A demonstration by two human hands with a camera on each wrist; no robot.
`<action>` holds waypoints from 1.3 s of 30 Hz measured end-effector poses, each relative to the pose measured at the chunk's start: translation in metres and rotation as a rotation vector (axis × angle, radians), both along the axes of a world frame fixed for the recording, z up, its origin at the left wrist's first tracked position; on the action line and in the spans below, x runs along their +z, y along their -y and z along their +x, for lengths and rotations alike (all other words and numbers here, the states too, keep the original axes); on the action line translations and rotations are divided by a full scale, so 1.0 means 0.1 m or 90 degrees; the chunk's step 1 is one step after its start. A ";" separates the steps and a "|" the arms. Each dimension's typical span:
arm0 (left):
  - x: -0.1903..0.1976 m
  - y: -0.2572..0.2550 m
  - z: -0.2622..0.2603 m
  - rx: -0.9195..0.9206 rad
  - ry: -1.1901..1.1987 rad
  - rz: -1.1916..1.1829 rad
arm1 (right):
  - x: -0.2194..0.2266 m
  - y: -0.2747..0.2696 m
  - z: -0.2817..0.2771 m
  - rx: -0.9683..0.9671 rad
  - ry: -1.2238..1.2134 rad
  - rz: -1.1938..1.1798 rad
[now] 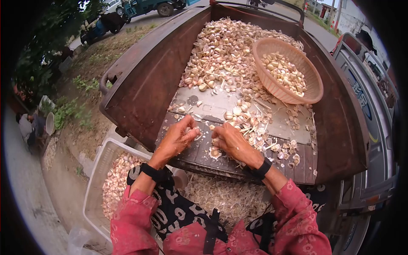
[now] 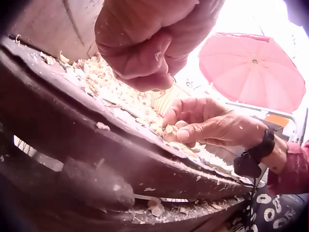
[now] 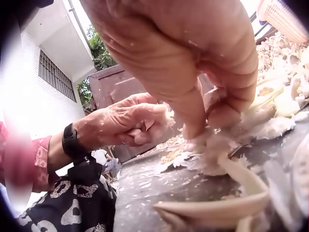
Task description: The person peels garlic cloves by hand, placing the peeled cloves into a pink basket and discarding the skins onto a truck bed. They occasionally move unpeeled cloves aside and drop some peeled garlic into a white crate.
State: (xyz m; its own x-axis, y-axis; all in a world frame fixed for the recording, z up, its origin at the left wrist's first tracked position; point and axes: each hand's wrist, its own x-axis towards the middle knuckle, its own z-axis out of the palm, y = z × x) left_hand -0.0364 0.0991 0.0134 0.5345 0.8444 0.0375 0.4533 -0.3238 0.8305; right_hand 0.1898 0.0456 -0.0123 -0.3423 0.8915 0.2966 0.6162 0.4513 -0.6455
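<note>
Both hands work at the near edge of a rusty cart bed (image 1: 140, 85) strewn with garlic. My left hand (image 1: 191, 133) has its fingers curled round a small piece of garlic (image 1: 188, 130); the right wrist view shows white skin (image 3: 167, 116) at its fingertips. A hand's width to the right, my right hand (image 1: 218, 143) pinches a garlic bulb (image 1: 215, 152) against the bed. In the right wrist view its fingers (image 3: 193, 121) press into the bulb (image 3: 217, 142) and loose skins. In the left wrist view the right hand (image 2: 179, 129) holds cloves (image 2: 169, 130).
A big heap of garlic (image 1: 221, 46) fills the far half of the bed, with a tan basket (image 1: 312, 91) of peeled cloves at right. A white crate (image 1: 95, 170) of garlic stands below left. Skins litter my lap (image 1: 221, 197). A pink umbrella (image 2: 256, 67) stands overhead.
</note>
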 end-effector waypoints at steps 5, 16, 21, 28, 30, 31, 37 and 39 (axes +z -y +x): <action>0.62 0.67 0.06 -0.055 0.421 -0.454 | 0.07 0.10 0.04 -0.014 -0.053 -0.072; 1.37 1.84 0.38 -0.678 0.633 -0.436 | 0.30 0.59 0.20 -0.017 -0.511 -0.388; 1.30 1.96 0.47 -0.598 0.699 -0.430 | 0.40 0.83 0.26 -0.060 -0.551 -0.339; 0.93 2.00 0.64 -0.069 0.819 -0.488 | 0.53 1.17 0.35 -0.087 -0.583 -0.246; 0.65 1.82 0.69 0.034 0.780 -0.503 | 0.59 1.27 0.33 -0.118 -0.578 -0.206; 0.54 1.78 0.76 0.115 0.693 -0.451 | 0.59 1.31 0.33 -0.118 -0.577 -0.208; 0.17 1.85 0.90 0.175 0.611 -0.391 | 0.57 1.49 0.19 -0.146 -0.431 -0.049; 0.08 1.86 0.88 0.151 0.619 -0.375 | 0.56 1.53 0.14 -0.151 -0.434 -0.057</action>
